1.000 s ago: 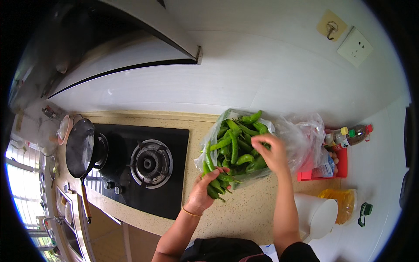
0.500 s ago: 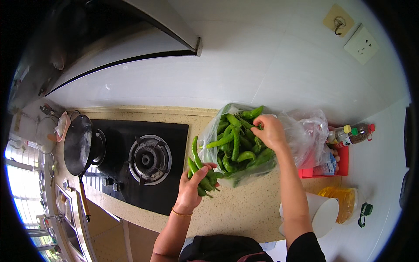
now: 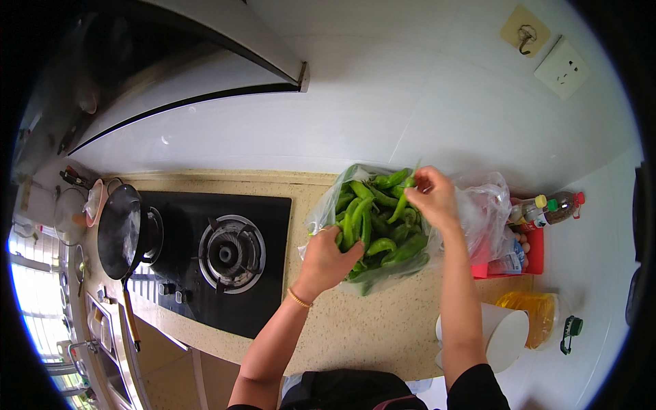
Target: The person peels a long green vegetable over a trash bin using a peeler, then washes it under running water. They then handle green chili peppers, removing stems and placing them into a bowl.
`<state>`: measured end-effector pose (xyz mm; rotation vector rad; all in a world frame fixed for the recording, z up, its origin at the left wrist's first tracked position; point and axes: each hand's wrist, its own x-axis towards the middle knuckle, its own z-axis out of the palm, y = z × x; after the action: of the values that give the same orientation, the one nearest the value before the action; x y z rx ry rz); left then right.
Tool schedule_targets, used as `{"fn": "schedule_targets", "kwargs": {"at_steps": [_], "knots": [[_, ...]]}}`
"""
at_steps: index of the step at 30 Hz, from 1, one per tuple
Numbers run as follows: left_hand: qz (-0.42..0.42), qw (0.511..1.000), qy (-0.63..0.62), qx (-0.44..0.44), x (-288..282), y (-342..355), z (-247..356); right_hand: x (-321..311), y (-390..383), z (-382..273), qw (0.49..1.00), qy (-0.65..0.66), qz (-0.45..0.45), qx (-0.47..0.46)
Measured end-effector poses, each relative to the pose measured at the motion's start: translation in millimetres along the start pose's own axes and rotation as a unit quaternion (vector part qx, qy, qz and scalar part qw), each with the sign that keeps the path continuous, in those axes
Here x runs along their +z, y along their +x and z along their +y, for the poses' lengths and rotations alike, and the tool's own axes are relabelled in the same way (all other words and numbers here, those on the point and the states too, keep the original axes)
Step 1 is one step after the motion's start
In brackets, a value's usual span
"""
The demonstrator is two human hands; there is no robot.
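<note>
A clear plastic bag (image 3: pixel 372 281) full of long green peppers (image 3: pixel 410 249) lies open on the counter, right of the stove. My left hand (image 3: pixel 328 263) is at the bag's left side, thumb and fingers curled around several green peppers (image 3: pixel 356 219) there. Some of its fingertips are hidden among them. Above the bag's right half, my right hand (image 3: pixel 437 198) pinches a single green pepper (image 3: pixel 401 206) near its stem end, tilted over the pile.
Left of the bag is a black gas stove (image 3: pixel 273 273) with a bare burner (image 3: pixel 232 253) and a wok (image 3: pixel 121 232). To the right are another plastic bag (image 3: pixel 482 212), bottles (image 3: pixel 564 205), a red basket (image 3: pixel 536 253), a white cylindrical container (image 3: pixel 506 338) and an oil jug (image 3: pixel 529 314).
My left hand has moved from the bag's near left edge up onto the peppers, bringing its bunch there. My right hand has lifted slightly right, raising one pepper off the pile.
</note>
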<state>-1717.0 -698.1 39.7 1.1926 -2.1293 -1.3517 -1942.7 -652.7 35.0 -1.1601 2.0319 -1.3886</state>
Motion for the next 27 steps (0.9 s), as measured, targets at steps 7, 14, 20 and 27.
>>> {"fn": "schedule_targets", "kwargs": {"at_steps": [7,14,20,27], "knots": [[0.047,0.996,-0.072,0.009,10,5,-9,-23,-19,5,0.945,0.320,0.013,0.061],[0.032,0.896,-0.438,-0.067,-5,-18,0,-17,-71,-4,0.920,0.353,0.166,-0.036],[0.032,0.860,-0.498,-0.107,-33,-44,0,4,-100,-6,0.959,-0.069,0.194,-0.196],[0.132,0.984,-0.078,-0.096,-73,-7,-44,30,-99,6,0.948,-0.211,-0.086,-0.221]]}}
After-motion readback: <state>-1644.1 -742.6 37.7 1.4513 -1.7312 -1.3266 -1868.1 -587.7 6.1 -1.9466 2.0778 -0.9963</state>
